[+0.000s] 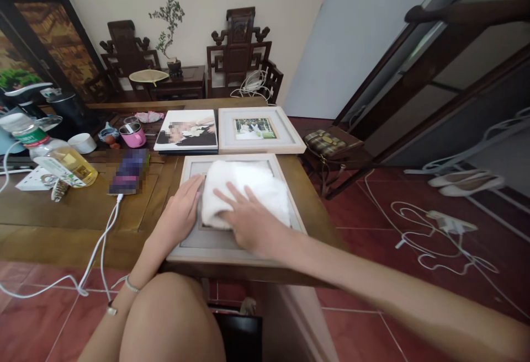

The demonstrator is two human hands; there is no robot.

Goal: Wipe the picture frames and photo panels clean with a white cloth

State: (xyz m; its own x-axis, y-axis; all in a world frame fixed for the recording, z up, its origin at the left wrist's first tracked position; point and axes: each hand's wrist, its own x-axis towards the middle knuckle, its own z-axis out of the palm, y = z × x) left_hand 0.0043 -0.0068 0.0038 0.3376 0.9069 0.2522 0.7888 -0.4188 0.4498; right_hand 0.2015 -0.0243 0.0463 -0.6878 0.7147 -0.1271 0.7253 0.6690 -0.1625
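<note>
"Where's the white cloth [269, 188]?"

"On the near picture frame [202, 246], over much of its middle. The frame lies at the near edge of the wooden table [83, 218]."

"And the right hand [250, 221]?"

"Resting on the cloth, fingers spread. Whether the thumb pinches a fold, I cannot tell."

"The left hand [182, 210]?"

"Flat on the frame's left side, fingers straight and close together."

"What's just beyond?"

"A second frame [256, 128] holding a photo, with a photo panel [186, 130] beside it on the left."

"Farther left?"

"A phone [128, 171] on a white cable, a pink cup [134, 137] beyond it, then a bottle [68, 158] of yellow liquid."

"And right?"

"A checked bag [331, 141], past the table's edge."
</note>
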